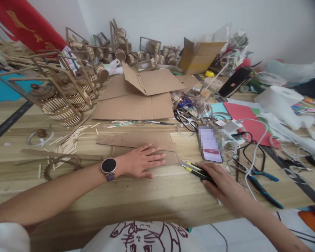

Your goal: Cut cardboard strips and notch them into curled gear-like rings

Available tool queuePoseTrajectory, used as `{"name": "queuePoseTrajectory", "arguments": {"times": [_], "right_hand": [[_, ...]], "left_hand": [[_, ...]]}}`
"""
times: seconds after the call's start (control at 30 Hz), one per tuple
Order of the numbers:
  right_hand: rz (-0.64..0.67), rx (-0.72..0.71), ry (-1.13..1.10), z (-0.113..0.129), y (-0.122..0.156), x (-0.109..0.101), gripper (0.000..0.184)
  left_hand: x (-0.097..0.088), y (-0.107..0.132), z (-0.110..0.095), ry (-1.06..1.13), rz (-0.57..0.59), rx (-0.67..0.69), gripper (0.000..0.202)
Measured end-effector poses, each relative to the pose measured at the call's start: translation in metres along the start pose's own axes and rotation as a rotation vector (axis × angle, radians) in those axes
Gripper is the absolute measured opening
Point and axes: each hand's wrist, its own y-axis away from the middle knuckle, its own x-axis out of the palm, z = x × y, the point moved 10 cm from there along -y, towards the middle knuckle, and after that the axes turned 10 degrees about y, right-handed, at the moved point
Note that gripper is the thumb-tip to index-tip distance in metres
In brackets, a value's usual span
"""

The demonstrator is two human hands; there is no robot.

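Observation:
My left hand (144,161) lies flat with its fingers spread on a small cardboard piece (170,158). Just beyond it, a narrow cardboard strip (126,140) overlaps that piece. My right hand (220,180) is closed around the rear of a black and yellow utility knife (196,171), low over the wooden table. The knife's metal tip points left, close to the right end of the small cardboard piece. Part of the knife's handle is hidden under my fingers. A phone (210,145) with a lit screen lies just beyond my right hand.
Large cardboard sheets (136,105) lie farther back, with a pen (159,122) before them. Wooden lantern-like baskets (61,106) stand left, near loose thin sticks (68,143). Blue-handled pliers (265,190), a white cable (254,162) and red paper (246,119) are on the right.

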Motion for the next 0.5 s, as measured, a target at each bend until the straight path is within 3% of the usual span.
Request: {"name": "queuePoseTrajectory", "arguments": {"times": [0.5], "right_hand": [[0.027, 0.016, -0.009, 0.013, -0.011, 0.007, 0.046]], "left_hand": [[0.004, -0.002, 0.008, 0.015, 0.016, -0.079, 0.048]]}}
